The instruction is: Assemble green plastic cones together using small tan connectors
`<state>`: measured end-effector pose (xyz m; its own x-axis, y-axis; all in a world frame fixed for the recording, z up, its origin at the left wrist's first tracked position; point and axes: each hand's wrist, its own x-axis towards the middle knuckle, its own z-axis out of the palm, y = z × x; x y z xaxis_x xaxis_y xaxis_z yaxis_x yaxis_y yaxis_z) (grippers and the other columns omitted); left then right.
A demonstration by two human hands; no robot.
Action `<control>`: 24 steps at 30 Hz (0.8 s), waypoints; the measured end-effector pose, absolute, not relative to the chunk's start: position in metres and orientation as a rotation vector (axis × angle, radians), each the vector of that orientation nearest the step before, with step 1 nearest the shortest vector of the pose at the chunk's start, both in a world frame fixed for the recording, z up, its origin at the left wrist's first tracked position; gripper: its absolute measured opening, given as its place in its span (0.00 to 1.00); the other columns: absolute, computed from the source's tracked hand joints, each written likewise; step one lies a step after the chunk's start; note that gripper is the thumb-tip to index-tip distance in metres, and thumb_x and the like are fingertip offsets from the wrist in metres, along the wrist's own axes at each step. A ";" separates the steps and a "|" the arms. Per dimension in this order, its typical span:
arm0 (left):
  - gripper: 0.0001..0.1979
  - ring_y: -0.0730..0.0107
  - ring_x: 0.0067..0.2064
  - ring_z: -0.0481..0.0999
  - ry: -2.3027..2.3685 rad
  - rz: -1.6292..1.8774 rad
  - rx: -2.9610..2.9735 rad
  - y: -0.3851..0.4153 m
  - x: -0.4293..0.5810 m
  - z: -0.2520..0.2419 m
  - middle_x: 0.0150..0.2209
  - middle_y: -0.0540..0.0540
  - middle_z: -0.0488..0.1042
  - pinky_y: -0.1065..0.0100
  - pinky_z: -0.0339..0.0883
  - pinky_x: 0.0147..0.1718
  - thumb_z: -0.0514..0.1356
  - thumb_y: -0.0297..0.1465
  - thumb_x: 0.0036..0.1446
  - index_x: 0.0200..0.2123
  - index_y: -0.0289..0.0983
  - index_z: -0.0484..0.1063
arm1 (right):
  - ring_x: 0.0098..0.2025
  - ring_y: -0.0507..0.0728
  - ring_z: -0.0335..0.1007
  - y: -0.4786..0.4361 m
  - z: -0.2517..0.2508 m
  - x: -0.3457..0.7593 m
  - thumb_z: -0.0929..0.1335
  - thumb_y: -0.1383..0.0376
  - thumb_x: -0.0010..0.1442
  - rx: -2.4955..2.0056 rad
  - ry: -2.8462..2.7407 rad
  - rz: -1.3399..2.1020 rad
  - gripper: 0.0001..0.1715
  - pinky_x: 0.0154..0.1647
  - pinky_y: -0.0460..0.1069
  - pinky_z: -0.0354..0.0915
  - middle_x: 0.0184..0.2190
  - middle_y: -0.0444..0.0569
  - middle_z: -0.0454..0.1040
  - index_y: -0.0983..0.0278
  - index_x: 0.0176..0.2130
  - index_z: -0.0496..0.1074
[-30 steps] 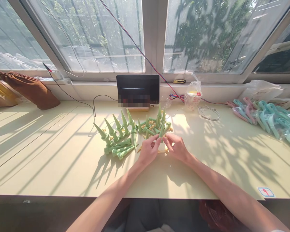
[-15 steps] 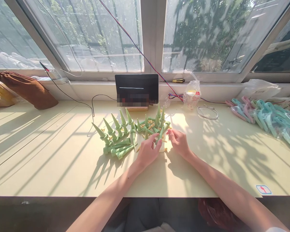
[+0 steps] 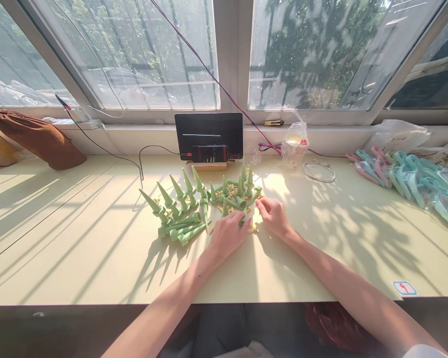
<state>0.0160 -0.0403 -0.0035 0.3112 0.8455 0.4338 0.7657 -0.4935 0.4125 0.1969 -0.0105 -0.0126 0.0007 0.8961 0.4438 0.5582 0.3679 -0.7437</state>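
My left hand (image 3: 228,232) is closed around a green plastic watering spike (image 3: 243,219), mostly covered by the fingers. Just to its right, my right hand (image 3: 274,218) has thumb and fingertips pinched together; anything between them is too small to make out. In front of the hands lies a pile of loose green spike parts (image 3: 239,201) mixed with small tan pieces (image 3: 224,193). To the left, a slanted row of green spikes (image 3: 179,194) stands point up on the table, and several long green spikes (image 3: 182,231) lie beside the row.
At the back a tablet (image 3: 209,129) leans on a wooden stand (image 3: 211,166), a phone (image 3: 209,153) before it. A bagged cup (image 3: 295,144) and coiled cable (image 3: 319,172) are right of it. Bagged pastel plastic items (image 3: 414,174) lie far right, a brown pouch (image 3: 41,139) far left.
My left hand has turned and lowered slightly, tilting the spike so less of it shows. My right hand has shifted a little left. The camera view has moved slightly.
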 end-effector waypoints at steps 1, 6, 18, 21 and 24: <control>0.13 0.69 0.29 0.74 1.515 0.925 2.449 -0.040 0.016 -0.004 0.30 0.48 0.76 0.69 0.57 0.27 0.55 0.38 0.66 0.34 0.39 0.74 | 0.22 0.51 0.58 -0.010 -0.013 0.197 0.62 0.56 0.67 -1.311 -1.683 0.444 0.22 0.26 0.47 0.55 0.19 0.42 0.65 0.64 0.25 0.68; 0.15 0.72 0.26 0.71 1.538 0.907 2.498 -0.039 0.016 -0.003 0.30 0.47 0.75 0.69 0.54 0.24 0.55 0.37 0.66 0.28 0.37 0.73 | 0.22 0.51 0.58 -0.010 -0.011 0.197 0.63 0.58 0.66 -1.336 -1.691 0.466 0.19 0.27 0.47 0.55 0.19 0.43 0.66 0.64 0.26 0.68; 0.10 0.79 0.20 0.59 1.286 1.365 2.275 -0.037 0.018 0.001 0.29 0.51 0.72 0.72 0.56 0.23 0.56 0.31 0.65 0.33 0.38 0.75 | 0.25 0.50 0.64 -0.007 -0.015 0.204 0.65 0.67 0.60 -1.260 -1.822 0.518 0.09 0.31 0.47 0.63 0.33 0.47 0.73 0.64 0.38 0.75; 0.11 0.78 0.21 0.59 1.253 1.325 2.271 -0.039 0.019 0.002 0.28 0.51 0.71 0.72 0.57 0.24 0.55 0.30 0.65 0.32 0.38 0.74 | 0.26 0.50 0.65 -0.005 -0.020 0.207 0.65 0.69 0.58 -1.230 -1.921 0.516 0.10 0.32 0.48 0.65 0.37 0.49 0.72 0.64 0.39 0.76; 0.11 0.78 0.21 0.59 1.263 1.289 2.257 -0.039 0.018 0.003 0.28 0.50 0.70 0.72 0.58 0.24 0.54 0.31 0.65 0.32 0.38 0.75 | 0.27 0.51 0.65 -0.003 -0.024 0.209 0.65 0.69 0.59 -1.203 -1.959 0.530 0.10 0.32 0.48 0.65 0.37 0.50 0.70 0.63 0.39 0.77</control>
<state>0.0185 -0.0391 0.0026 0.2322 0.7833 0.5767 0.5608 -0.5922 0.5786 0.2092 -0.0032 -0.0237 -0.2645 0.8820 0.3899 0.5654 0.4694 -0.6782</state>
